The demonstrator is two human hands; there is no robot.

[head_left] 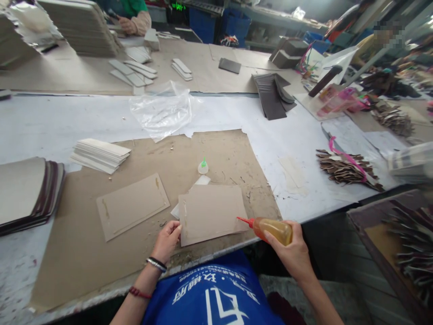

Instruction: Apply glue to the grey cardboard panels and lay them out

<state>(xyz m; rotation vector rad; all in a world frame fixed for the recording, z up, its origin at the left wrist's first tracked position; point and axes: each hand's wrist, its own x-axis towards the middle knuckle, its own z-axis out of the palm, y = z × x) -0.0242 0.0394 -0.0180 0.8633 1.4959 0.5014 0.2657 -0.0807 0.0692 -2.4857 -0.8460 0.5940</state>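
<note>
My right hand (291,243) is wrapped round a glue bottle (274,230) of amber liquid with a red nozzle. The bottle lies nearly level, its tip over the right end of a beige cardboard panel (213,214). My left hand (168,241) pinches that panel's lower left edge between thumb and fingers. A streak of glue runs down the panel's left side. To the left lies a second cardboard panel (132,206) with glue streaks near both ends. Behind the nearer panel stands a small white container with a green tip (203,167).
A brown sheet (84,243) covers the work area. Pale strips (100,155) and stacked dark-edged boards (29,194) lie left. A plastic bag (164,110) and dark pieces (273,95) lie further back. Right is a pink-tied bundle (348,169). A co-worker's hand (130,25) shows across the table.
</note>
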